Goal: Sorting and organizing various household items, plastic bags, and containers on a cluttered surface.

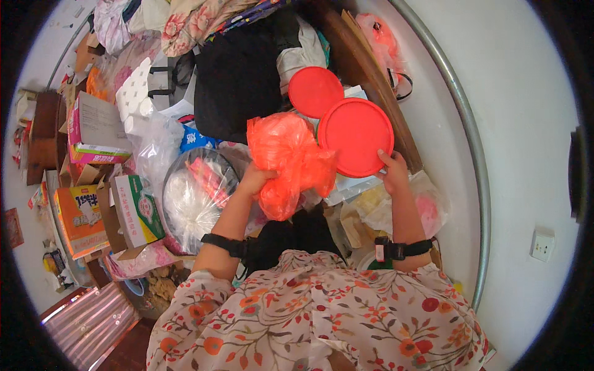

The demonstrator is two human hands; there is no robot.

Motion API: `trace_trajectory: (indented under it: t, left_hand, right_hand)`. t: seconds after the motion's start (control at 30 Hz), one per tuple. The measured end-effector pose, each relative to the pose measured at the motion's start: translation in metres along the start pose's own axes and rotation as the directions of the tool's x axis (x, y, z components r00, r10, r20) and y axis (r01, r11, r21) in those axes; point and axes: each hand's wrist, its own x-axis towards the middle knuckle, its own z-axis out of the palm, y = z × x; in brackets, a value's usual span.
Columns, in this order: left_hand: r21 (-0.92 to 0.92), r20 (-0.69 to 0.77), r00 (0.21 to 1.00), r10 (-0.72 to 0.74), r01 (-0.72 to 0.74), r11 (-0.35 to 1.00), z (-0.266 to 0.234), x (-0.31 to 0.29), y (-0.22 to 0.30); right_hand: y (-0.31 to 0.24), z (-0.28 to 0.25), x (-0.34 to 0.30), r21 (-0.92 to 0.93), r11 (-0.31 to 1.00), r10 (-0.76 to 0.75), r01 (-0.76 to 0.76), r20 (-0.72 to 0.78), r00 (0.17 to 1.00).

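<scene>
A red plastic bag (288, 148) is gripped by the left hand (258, 179), with the fingers closed on its bunched left side, in front of the body. The larger red lid (356, 137) is pinched at its lower right rim by the right hand (393, 172), and its broad face is turned toward the viewer. The bag's loose right end is seen against the lid's left edge; whether the two touch cannot be told. Behind them, the smaller red lid (314, 93) is partly covered by the larger one, and no hand is seen on it.

What is inside the bag cannot be made out. The step in hand is judged to be the sorting or handling of bag and lid together, one in each hand. For the next move, a firm hold on the lid's rim seems to be called for, along with a clear spot, since the surroundings are crowded: the black cloth (238, 80) is heaped beyond the bag, the clear bag (185, 207) is set near the left forearm, and the wooden board (377, 80) is seen along the right side, just beyond the lids
</scene>
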Motion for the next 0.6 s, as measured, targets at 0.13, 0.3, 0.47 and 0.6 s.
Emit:
trace_trajectory:
  t: [0.13,0.3,0.47,0.6]
  left_hand:
    - [-0.037,0.051,0.998,-0.022,0.024,0.999,0.002,0.002,0.002]
    - [-0.038,0.03,0.999,-0.013,0.014,0.999,-0.001,0.016,0.001]
    - [-0.087,0.038,0.999,-0.015,0.018,0.996,0.012,0.041,-0.002]
    - [0.164,0.065,0.998,-0.007,-0.004,0.986,0.043,0.077,-0.037]
  right_hand:
    - [0.006,-0.023,0.005,0.031,0.997,0.068,-0.073,0.125,0.99]
    - [0.002,-0.058,-0.014,0.084,0.996,0.032,-0.038,0.077,0.997]
    - [-0.026,-0.094,-0.05,0.141,0.98,-0.143,0.142,-0.005,0.99]
    - [-0.027,-0.14,-0.058,0.105,0.974,-0.198,0.2,-0.028,0.98]
